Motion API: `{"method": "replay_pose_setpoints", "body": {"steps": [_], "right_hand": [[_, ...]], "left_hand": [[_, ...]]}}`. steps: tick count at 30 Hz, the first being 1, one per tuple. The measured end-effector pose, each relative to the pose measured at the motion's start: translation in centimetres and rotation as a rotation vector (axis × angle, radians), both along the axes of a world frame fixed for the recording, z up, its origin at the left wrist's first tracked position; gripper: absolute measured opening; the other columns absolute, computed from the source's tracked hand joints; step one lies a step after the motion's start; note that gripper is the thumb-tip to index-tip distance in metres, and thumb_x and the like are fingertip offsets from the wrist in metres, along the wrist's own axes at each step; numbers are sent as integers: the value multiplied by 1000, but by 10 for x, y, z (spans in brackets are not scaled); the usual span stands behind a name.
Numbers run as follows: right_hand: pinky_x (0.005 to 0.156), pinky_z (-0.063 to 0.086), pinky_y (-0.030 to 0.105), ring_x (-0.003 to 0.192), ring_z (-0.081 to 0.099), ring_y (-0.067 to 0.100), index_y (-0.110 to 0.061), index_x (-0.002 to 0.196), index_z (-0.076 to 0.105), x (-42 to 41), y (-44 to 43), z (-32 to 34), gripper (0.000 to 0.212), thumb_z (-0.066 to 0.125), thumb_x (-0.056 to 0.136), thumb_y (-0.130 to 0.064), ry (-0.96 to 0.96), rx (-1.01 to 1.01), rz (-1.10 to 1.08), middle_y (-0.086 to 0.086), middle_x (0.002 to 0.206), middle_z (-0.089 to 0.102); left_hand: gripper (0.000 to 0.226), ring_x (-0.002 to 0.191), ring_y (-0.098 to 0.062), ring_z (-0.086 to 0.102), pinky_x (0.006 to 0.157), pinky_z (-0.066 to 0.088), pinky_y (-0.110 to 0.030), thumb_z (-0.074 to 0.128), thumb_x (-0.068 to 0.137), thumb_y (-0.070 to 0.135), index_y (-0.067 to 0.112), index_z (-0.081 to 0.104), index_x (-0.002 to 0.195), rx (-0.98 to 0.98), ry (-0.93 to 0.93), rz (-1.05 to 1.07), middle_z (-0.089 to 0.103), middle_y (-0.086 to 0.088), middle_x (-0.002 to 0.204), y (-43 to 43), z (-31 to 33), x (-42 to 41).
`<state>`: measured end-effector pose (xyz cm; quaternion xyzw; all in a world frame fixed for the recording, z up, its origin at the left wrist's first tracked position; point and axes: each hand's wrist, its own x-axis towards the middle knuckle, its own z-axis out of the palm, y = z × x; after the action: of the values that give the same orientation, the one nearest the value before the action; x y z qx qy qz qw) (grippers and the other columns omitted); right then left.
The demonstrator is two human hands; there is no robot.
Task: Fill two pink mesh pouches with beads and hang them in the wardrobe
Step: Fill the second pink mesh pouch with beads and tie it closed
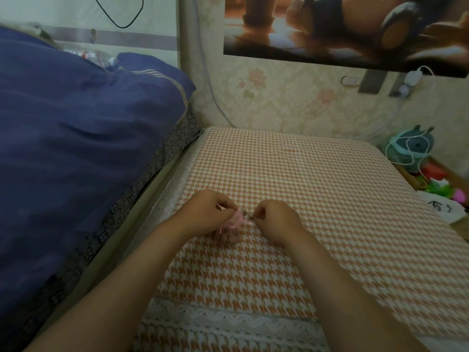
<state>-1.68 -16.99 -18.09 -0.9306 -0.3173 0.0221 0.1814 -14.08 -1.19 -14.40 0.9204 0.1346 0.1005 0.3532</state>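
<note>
The pouch point(234, 226) is a small pink mesh bundle, gathered tight at the neck and plump below. It sits on the houndstooth cloth point(304, 174). The left hand point(206, 212) and right hand point(278, 219) pinch its neck from either side, fingers curled. A blue quilt point(76, 135) lies to the left.

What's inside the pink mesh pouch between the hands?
The pink mesh pouch is gathered at its neck, pinched by the left hand and right hand. Its lower part bulges on the checked cloth; blur hides whatever fills it.
</note>
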Motion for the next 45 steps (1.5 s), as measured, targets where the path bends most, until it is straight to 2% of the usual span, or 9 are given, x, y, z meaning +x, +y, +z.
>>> {"method": "replay_pose_setpoints", "body": {"steps": [5, 9, 13, 18, 25, 29, 37, 41, 45], "right_hand": [[68, 45, 27, 88, 64, 14, -30, 100, 71, 0, 2, 3, 12, 63, 91, -33, -17, 26, -29, -10, 100, 71], [74, 52, 28, 88, 65, 5, -32, 96, 71, -7, 2, 25, 10, 70, 86, -35, 18, 260, -6, -15, 93, 70], [68, 50, 18, 69, 60, -10, -33, 89, 74, -25, 7, 48, 7, 77, 83, -33, 114, 456, 147, -18, 86, 71], [64, 40, 13, 70, 56, -15, -36, 92, 75, -37, 11, 46, 8, 74, 84, -38, 27, 364, 251, -22, 87, 70], [76, 48, 24, 77, 52, -7, -35, 97, 77, -37, 14, 41, 12, 68, 88, -39, -22, 280, 290, -18, 97, 67], [80, 49, 25, 78, 55, -9, -31, 94, 77, -25, 12, 42, 10, 67, 90, -31, 21, 363, 201, -22, 89, 64], [90, 53, 35, 105, 64, 14, -31, 112, 72, -5, 1, 20, 22, 62, 92, -30, 34, 26, 92, -9, 116, 69], [84, 51, 31, 104, 65, 17, -32, 111, 72, -4, 7, 8, 23, 57, 93, -30, -5, -45, 75, -8, 115, 71], [78, 52, 30, 95, 65, 15, -32, 105, 73, 0, 9, -1, 21, 57, 93, -26, 5, -26, 79, -7, 108, 72]], "left_hand": [[21, 81, 4, 61, 69, 47, -16, 59, 90, 14, 23, 77, 99, 9, -6, -13, 70, 10, 101, 2, -2, 1], [22, 82, -1, 64, 75, 53, -26, 59, 91, 16, 25, 77, 98, 4, 3, 0, 72, 11, 100, 4, -3, 1], [21, 71, -1, 63, 69, 51, -25, 58, 92, 19, 26, 76, 98, 0, 5, -5, 73, 8, 94, 3, -3, 1], [19, 62, -11, 69, 59, 57, -31, 57, 91, 20, 24, 75, 90, -11, 5, -15, 74, -2, 74, 5, -3, -2], [23, 67, -7, 69, 67, 58, -32, 56, 92, 18, 26, 76, 98, -66, 1, -36, 75, 5, 84, 10, -3, -6], [24, 82, -1, 61, 75, 49, -21, 57, 91, 16, 23, 74, 106, -28, 7, -21, 71, 9, 105, 10, -2, -5], [18, 84, 8, 61, 73, 49, -13, 68, 87, 20, 23, 77, 103, -2, 4, -25, 69, 16, 96, 10, 3, -6], [18, 84, 5, 65, 77, 56, -21, 71, 86, 22, 22, 77, 103, -18, 3, -32, 72, 14, 96, 8, 5, -7], [20, 78, 3, 67, 69, 55, -15, 72, 86, 26, 20, 75, 105, -55, 20, -57, 68, 20, 84, 8, 5, -10]]}}
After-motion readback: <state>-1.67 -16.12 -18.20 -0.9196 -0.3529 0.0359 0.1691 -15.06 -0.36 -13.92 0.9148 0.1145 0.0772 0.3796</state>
